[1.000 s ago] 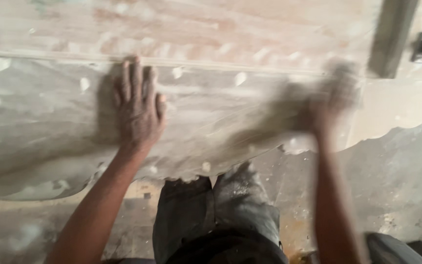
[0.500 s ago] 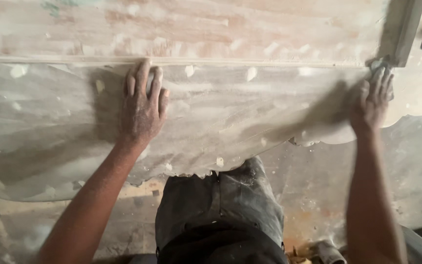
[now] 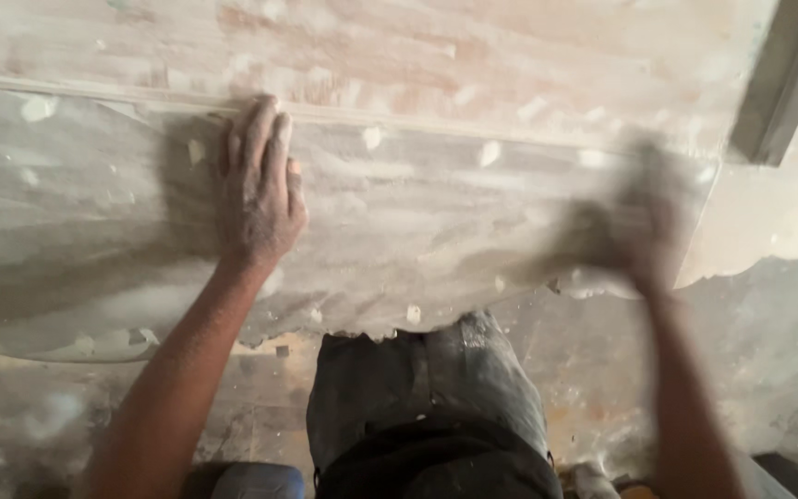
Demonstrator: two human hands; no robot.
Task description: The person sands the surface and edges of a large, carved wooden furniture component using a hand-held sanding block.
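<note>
Flat beneath the left hand point(image 3: 259, 199) fingers lies the wooden panel point(image 3: 436, 212).

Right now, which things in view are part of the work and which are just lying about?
In use:
- left hand, flat on the dusty wooden panel
- right hand, blurred, on the panel near its scalloped edge; its grip can't be made out

Lying about:
- metal bar, top right
- dusty floor
</note>
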